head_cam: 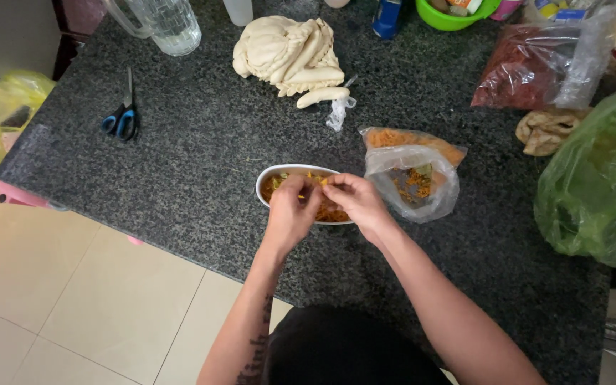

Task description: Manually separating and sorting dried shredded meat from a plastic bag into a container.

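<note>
The left hand [290, 210] is curled over the near rim of a shallow white oval ceramic dish [263, 187], its fingertips pinched together on a small yellow shred of food [301, 196]. The right hand [354, 199] meets it from the other side above the same dish, fingers bent and closed down towards the same bit; whether it truly grips the shred cannot be told. The dish sits on the dark speckled granite counter [201, 142], close to its near edge, and is filled with orange-brown shredded food with touches of yellow and green. Just right of the dish lies an open clear plastic bag [411, 178] with more orange shreds inside. Beyond the dish, further back on the counter, rests a pale cream heap of folded dough [290, 53]. Well left of the dish lie blue-handled scissors [122, 121]. Far right of the dish bulges a green plastic bag [597, 185]
</note>
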